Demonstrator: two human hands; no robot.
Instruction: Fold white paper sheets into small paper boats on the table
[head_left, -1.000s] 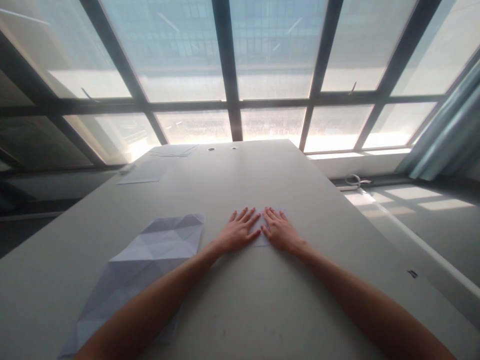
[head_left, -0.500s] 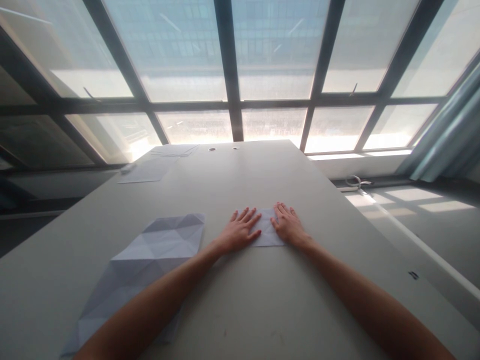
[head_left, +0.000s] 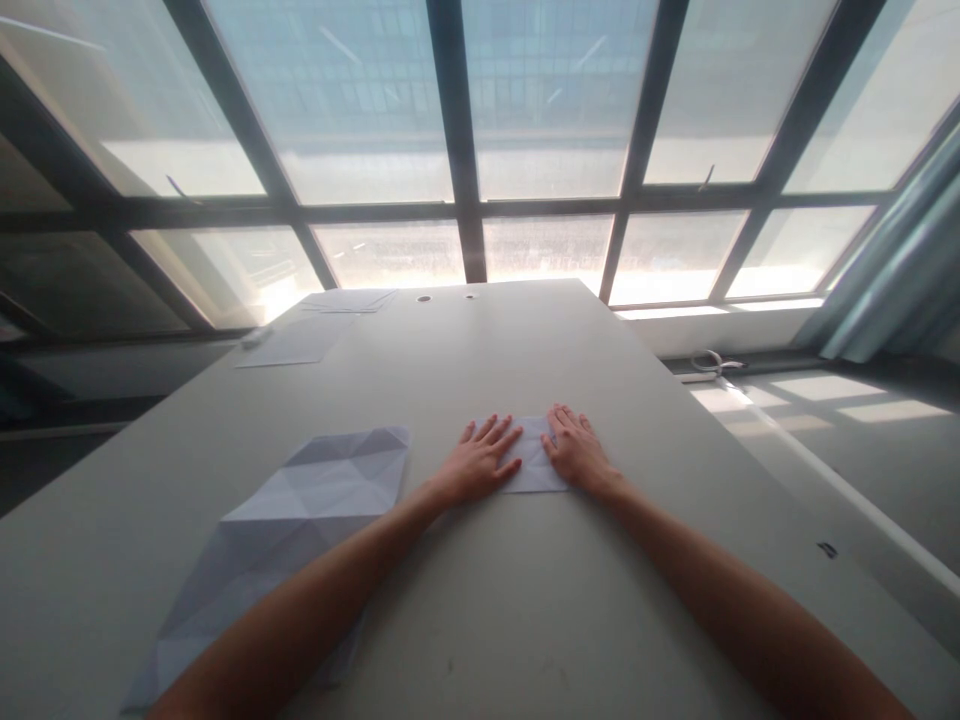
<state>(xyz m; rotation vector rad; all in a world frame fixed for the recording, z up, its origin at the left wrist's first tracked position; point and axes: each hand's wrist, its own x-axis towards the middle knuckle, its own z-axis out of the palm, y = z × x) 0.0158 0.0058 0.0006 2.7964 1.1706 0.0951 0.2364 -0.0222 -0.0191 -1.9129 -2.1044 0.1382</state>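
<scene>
A small folded sheet of white paper (head_left: 534, 462) lies flat on the table in front of me. My left hand (head_left: 481, 458) rests palm down over its left part, fingers spread. On its right edge lies my right hand (head_left: 577, 450), also flat, with the thumb a little apart from the fingers. Both palms hide parts of the paper. To the left is a larger creased sheet of paper (head_left: 300, 490), partly unfolded, and my left forearm passes over its near right portion.
The white table (head_left: 480, 350) reaches toward tall windows. More paper sheets (head_left: 289, 342) lie at its far left. A small dark mark (head_left: 827, 550) is on the right side. Beyond the right edge are a white cable (head_left: 709, 362) and a curtain (head_left: 877, 270).
</scene>
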